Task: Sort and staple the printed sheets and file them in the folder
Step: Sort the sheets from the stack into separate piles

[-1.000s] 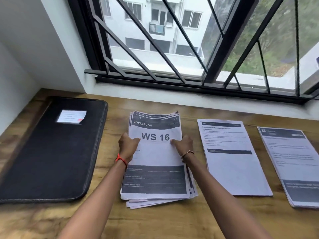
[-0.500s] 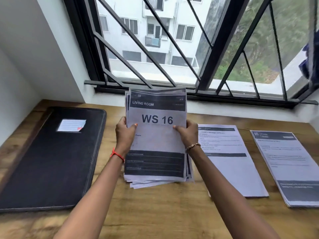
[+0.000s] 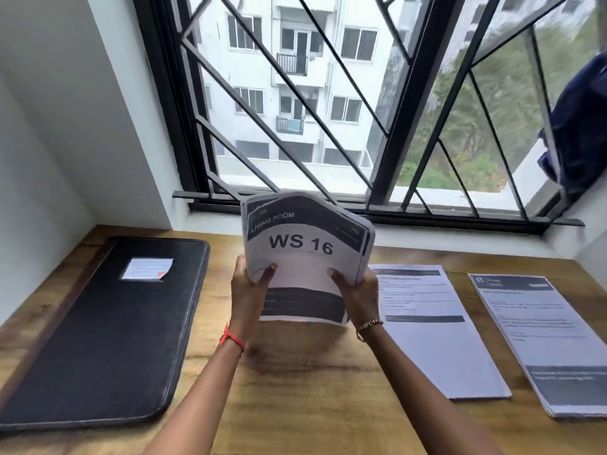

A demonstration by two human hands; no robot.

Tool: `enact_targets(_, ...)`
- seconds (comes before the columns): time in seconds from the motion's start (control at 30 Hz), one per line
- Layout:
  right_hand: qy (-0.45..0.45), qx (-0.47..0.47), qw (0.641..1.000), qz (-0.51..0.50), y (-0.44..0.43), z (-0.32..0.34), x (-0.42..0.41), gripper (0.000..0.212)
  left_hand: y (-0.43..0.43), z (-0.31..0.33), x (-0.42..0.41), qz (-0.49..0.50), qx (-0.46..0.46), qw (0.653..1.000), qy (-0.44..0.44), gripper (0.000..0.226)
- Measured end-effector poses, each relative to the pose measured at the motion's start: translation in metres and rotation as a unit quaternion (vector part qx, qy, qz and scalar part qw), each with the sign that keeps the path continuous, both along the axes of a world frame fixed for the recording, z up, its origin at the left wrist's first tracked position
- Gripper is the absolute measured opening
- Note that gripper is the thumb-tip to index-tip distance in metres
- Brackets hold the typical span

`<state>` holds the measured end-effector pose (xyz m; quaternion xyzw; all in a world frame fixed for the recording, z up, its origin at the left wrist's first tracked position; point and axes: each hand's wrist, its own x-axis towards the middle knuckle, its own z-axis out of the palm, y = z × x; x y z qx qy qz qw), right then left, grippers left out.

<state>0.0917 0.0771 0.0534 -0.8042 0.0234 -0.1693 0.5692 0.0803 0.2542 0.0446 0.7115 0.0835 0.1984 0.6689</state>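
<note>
Paper bowed as my left hand [image 3: 248,290] and right hand [image 3: 359,297] gripped the WS 16 stack [image 3: 305,254] by its sides, held upright just right of the black folder [image 3: 108,330], probably to square its edges.

The sheaf of printed sheets [image 3: 305,254] is white with charcoal bands and black lettering. At nine o'clock the folder [image 3: 108,339] is black, its label [image 3: 147,268] white. Brown grain streaks the desk [image 3: 312,389].
</note>
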Motion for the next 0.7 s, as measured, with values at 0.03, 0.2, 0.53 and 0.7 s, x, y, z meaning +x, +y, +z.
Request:
enact_targets(0.03,0.007,0.003,1.0,0.002,0.002,-0.001,-0.003,0.028,0.0,-0.005,0.0,-0.006,0.006,1.0,0.007,0.034)
enact_targets(0.2,0.012,0.03,0.999,-0.011,0.006,0.0,-0.005,0.021,0.002,-0.004,0.004,-0.001,0.013,1.0,-0.001,0.028)
enact_targets(0.53,0.111,0.058,0.991,0.04,0.006,0.006,0.011,0.028,0.014,-0.01,0.019,0.002,0.01,0.996,0.091,0.025)
enact_targets(0.7,0.25,0.012,0.966,0.07,-0.005,-0.029,0.033,0.044,0.02,-0.044,0.021,0.027,0.084,0.966,0.244,0.03)
